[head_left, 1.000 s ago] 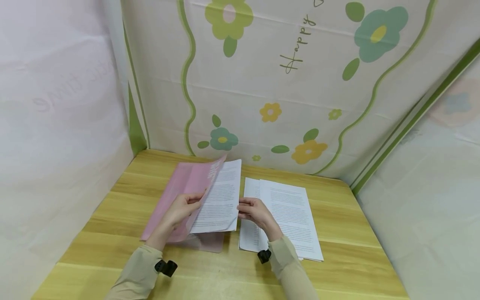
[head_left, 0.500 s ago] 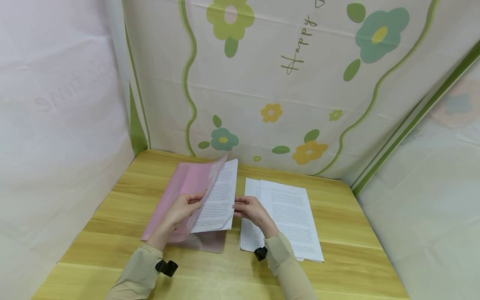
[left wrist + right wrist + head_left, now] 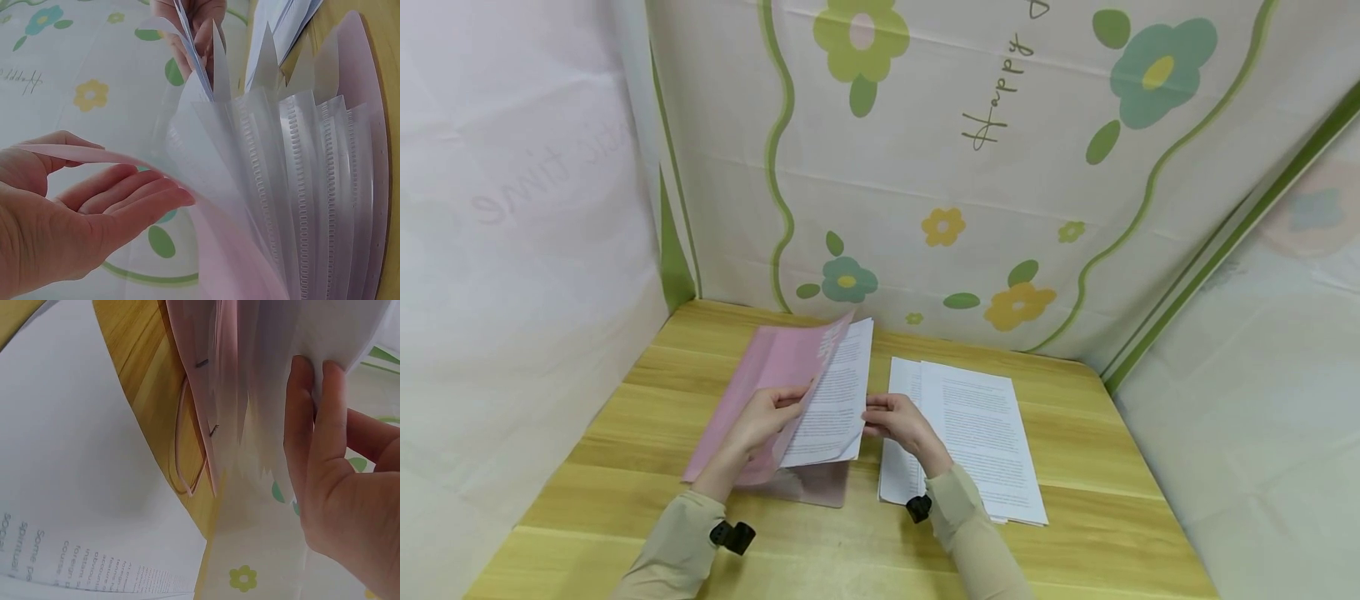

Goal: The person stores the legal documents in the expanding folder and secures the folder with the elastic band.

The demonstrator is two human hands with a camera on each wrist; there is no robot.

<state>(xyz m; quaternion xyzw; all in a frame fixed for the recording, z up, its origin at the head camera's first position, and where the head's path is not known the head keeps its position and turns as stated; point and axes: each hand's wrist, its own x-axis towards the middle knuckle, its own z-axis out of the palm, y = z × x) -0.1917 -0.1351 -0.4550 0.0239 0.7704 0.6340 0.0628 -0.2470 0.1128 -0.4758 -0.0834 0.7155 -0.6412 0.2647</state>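
A pink expanding file folder (image 3: 775,350) stands partly spread at the left of the table, its translucent accordion pockets (image 3: 300,187) fanned in the left wrist view. My left hand (image 3: 765,421) holds the folder's lifted front cover, which runs between thumb and fingers. Printed sheets (image 3: 831,400) stick out of the folder on its right side, their left part hidden by the cover. My right hand (image 3: 901,421) pinches the sheets' right edge, two fingers lying on the near face in the right wrist view.
Two overlapping stacks of printed paper (image 3: 981,433) lie right of the folder, partly beneath my right forearm. A thin elastic loop (image 3: 180,444) hangs from the folder's back cover. Patterned cloth (image 3: 880,167) walls the table at the back and sides.
My right hand has moved a little left, and the sheets have slid farther into the folder with it. My left hand keeps its hold on the cover.
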